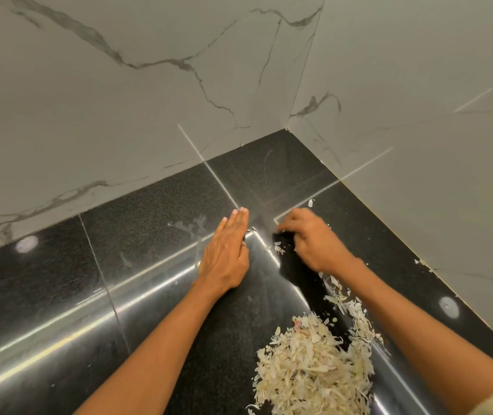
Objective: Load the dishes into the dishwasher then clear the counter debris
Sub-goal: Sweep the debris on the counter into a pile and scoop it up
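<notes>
A pile of pale vegetable peelings (pixel 311 366) lies on the black polished counter (pixel 149 223) near the front, between my forearms. A thinner trail of scraps (pixel 344 298) runs from the pile back towards my right hand. My left hand (pixel 227 253) stands on its edge on the counter, fingers straight and together, palm facing right. My right hand (pixel 311 238) is blurred, its fingers curled down onto the counter over a few small scraps (pixel 278 248). Whether it holds anything I cannot tell. No dishes or dishwasher are in view.
Grey marble-look wall tiles (pixel 119 100) meet in a corner behind the counter, walling it in at the back and the right. A loose flake (pixel 311 202) lies near the right wall. Dried water marks (pixel 191 227) show left of my left hand.
</notes>
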`<act>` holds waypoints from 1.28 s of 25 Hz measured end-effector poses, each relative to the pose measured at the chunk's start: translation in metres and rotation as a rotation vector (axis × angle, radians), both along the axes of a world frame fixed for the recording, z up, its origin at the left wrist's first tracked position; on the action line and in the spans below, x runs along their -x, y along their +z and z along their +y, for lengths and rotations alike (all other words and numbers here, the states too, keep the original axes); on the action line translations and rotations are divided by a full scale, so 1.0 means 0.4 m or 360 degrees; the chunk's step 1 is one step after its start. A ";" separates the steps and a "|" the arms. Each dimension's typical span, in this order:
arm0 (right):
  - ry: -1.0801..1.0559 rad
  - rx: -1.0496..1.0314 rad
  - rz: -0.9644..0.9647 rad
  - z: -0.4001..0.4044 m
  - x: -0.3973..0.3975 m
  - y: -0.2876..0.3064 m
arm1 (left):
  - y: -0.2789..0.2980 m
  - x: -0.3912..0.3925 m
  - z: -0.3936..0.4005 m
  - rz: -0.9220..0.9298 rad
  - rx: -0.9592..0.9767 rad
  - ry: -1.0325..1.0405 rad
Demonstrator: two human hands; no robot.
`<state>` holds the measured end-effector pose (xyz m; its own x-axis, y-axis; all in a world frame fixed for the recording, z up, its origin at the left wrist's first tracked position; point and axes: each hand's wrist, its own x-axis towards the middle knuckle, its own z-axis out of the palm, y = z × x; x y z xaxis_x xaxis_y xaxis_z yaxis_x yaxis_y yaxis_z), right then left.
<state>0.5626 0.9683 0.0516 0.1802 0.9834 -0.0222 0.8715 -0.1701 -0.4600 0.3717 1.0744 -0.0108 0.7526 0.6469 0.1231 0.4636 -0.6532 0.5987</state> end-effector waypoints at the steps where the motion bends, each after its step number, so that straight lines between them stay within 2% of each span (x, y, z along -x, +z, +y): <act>1: -0.0191 -0.0063 0.0006 -0.002 -0.051 -0.005 | 0.000 -0.004 -0.022 0.0002 0.0004 -0.0030; 3: -0.0599 -0.0069 0.0009 -0.002 -0.156 -0.027 | 0.000 -0.013 -0.067 0.0008 0.0008 -0.0073; 5: -0.0774 0.0013 0.0031 0.004 -0.198 -0.058 | 0.014 -0.018 -0.118 -0.0012 0.0036 -0.0097; 7: -0.0693 0.0001 0.0032 0.008 -0.155 -0.078 | 0.027 -0.028 -0.167 -0.0037 0.0112 -0.0209; 10: -0.0303 -0.0053 0.0030 -0.041 -0.041 -0.069 | 0.040 -0.051 -0.215 -0.0228 0.0252 -0.0391; 12: -0.0070 -0.0064 0.0067 -0.101 0.005 -0.050 | 0.047 -0.051 -0.205 -0.0527 0.0518 -0.0286; 14: -0.0039 -0.0069 0.0203 -0.149 0.003 -0.032 | 0.030 -0.046 -0.187 -0.0771 0.0410 -0.0017; 16: -0.0265 -0.0156 0.0299 -0.164 -0.041 -0.030 | 0.021 -0.056 -0.159 -0.0668 0.0301 0.0139; 19: -0.0717 -0.0158 0.0331 -0.165 -0.110 -0.052 | 0.025 -0.092 -0.147 -0.0132 0.0314 -0.0100; 21: -0.0682 -0.0134 0.0322 -0.173 -0.094 -0.065 | 0.030 -0.108 -0.169 0.0087 0.0280 -0.0325; 24: -0.0380 -0.0182 0.0350 -0.226 0.000 -0.071 | 0.030 -0.079 -0.237 0.0163 0.0406 -0.0523; 26: -0.0280 -0.0176 0.0411 -0.283 0.036 -0.065 | 0.020 -0.036 -0.269 -0.0001 0.0568 -0.0544; 28: -0.0375 -0.0167 0.0692 -0.322 0.023 -0.038 | 0.026 -0.006 -0.279 -0.0285 0.0797 -0.0499; 30: -0.0737 -0.0301 0.1062 -0.333 -0.024 -0.018 | 0.039 -0.004 -0.276 -0.0540 0.0984 -0.0377; 32: -0.1128 -0.0529 0.1156 -0.330 -0.084 -0.025 | 0.052 -0.015 -0.278 -0.0595 0.1028 -0.0275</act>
